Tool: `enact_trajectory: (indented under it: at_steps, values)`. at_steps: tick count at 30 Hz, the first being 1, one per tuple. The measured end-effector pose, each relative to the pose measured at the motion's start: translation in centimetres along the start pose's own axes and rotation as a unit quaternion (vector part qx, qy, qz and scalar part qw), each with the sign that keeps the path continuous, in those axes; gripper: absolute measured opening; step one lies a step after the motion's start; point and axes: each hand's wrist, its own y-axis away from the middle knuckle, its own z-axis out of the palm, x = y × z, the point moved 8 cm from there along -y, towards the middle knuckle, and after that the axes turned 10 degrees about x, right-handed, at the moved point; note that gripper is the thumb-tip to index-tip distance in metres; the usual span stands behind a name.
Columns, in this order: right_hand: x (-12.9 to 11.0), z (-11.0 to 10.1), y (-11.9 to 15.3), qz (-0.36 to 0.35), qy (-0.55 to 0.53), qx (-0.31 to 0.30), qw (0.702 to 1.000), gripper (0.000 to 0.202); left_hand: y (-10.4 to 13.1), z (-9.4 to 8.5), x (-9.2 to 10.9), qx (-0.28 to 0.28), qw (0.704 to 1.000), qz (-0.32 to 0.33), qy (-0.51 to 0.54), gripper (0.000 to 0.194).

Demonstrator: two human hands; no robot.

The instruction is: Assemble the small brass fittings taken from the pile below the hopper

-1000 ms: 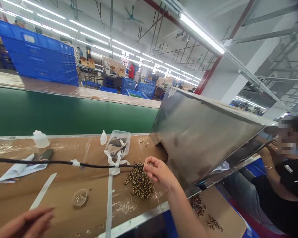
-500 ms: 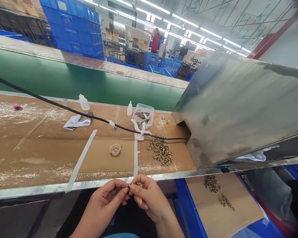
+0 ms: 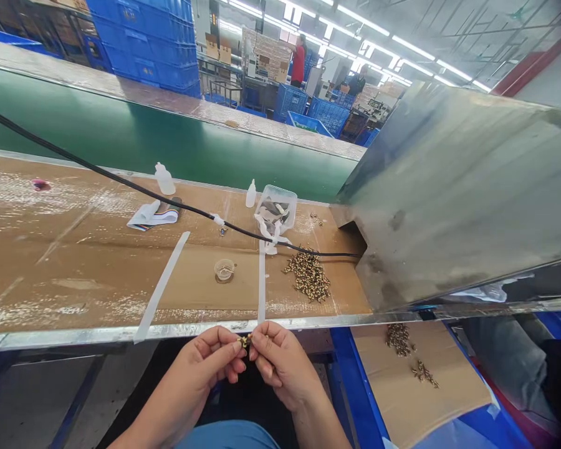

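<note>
Below the worktop (image 3: 75,312) edge, we pinch a tiny brass part (image 3: 244,341) between both hands, left hand (image 3: 210,365) and right hand (image 3: 278,365) closed on it fingertip to fingertip; it looks light, stiff and easily dropped, best held by its ends.

Green conveyor belt (image 3: 121,140), blue crates (image 3: 144,37), ceiling striplights (image 3: 378,28)

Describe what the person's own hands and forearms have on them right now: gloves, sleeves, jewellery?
Both are bare. The left hand and right hand wear no gloves, and no rings, watch or bracelet show. The forearms are uncovered to the picture's lower edge, with no sleeve in view.
</note>
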Motion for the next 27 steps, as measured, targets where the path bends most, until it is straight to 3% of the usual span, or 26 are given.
enact_trajectory:
  at_steps: [6,21,27]
  values:
    - [0.0,-0.1,0.0,-0.004,-0.003,0.007,1.0,0.024,0.1,0.1,-0.2,-0.01,1.0,-0.019,0.021,0.015]
    - [0.4,0.0,-0.2,0.0,0.009,0.011,1.0,0.024,-0.3,-0.4,-0.4,-0.017,1.0,0.011,-0.001,0.017]
    - [-0.5,-0.4,-0.2,-0.018,-0.083,0.047,0.995,0.026,-0.7,-0.9,0.0,0.007,1.0,0.015,0.026,0.018]
